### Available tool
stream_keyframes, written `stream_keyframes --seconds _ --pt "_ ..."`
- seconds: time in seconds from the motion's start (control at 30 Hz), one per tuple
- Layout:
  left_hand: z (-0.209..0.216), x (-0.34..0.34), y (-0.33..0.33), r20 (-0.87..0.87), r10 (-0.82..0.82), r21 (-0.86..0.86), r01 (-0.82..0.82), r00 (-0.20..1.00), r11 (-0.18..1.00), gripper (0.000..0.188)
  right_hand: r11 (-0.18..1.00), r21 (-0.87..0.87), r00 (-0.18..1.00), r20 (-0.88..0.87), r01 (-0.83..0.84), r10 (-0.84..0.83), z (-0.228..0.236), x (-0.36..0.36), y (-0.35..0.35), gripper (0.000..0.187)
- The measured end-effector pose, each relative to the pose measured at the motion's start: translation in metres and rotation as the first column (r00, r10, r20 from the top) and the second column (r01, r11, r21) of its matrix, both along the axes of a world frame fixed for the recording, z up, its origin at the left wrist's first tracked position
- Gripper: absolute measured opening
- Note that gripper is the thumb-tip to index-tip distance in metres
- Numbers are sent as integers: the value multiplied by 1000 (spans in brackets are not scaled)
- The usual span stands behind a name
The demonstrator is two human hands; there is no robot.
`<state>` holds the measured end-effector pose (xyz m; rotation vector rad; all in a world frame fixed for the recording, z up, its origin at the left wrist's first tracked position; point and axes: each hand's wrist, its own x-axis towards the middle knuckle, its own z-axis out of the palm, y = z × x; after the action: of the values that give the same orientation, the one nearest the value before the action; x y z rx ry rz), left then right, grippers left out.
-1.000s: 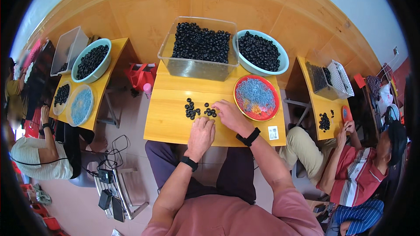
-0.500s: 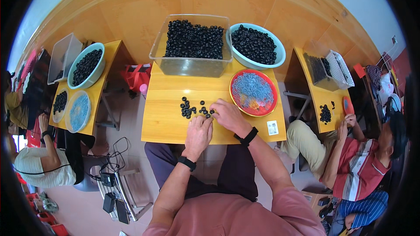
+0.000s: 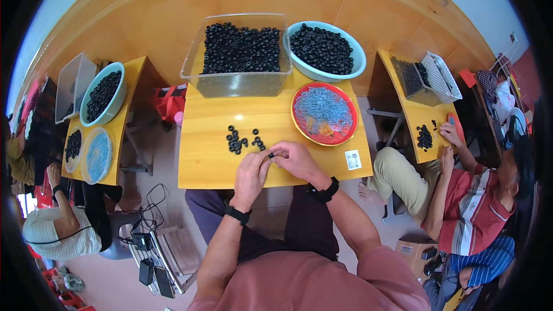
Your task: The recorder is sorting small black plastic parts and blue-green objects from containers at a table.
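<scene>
- The left hand (image 3: 251,174) and the right hand (image 3: 295,159) meet over the near edge of the yellow desk (image 3: 207,161), fingertips pressed together around a small black ring (image 3: 271,155) pinched between them – which hand bears most of the grip cannot be told.
- Both wrists wear a dark band; the forearms come up from the lower edge, over a pink shirt.
- Just beyond the hands, a loose cluster of black rings (image 3: 237,140) lies scattered on the desk top, near the fingertips but apart from them.
- At the far edge of the desk stands a clear plastic tub (image 3: 242,83) heaped with the same black rings.
- Beside it on the right sits a pale blue bowl (image 3: 322,73), also full of black rings, its rim just beside the tub.
- In front of the bowl, to the right of the hands, lies a red plate (image 3: 351,129) holding a bed of small bluish-grey pieces.
- A small white label (image 3: 352,159) is stuck on the desk near its right front corner.
- At the right, a person in a striped shirt (image 3: 475,210) sits at another desk with a small pile of black rings – at the left, another person sits by a desk with bowls.
</scene>
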<state>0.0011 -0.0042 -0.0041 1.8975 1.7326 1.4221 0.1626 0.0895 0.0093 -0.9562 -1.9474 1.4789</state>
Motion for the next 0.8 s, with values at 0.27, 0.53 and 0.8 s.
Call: stream_keyframes --seconds 0.27,0.53,0.8 --pt "11 1 -4 27 -57 -76 59 998 995 25 988 -154 993 -119 7 -25 -6 0 -9 22" --pt "15 1 -4 30 -117 -101 120 993 988 18 998 33 999 -18 48 -47 5 23 -7 15" --pt "12 1 -3 -14 -95 -103 93 995 990 17 581 813 653 455 -27 -606 52 113 62 7"
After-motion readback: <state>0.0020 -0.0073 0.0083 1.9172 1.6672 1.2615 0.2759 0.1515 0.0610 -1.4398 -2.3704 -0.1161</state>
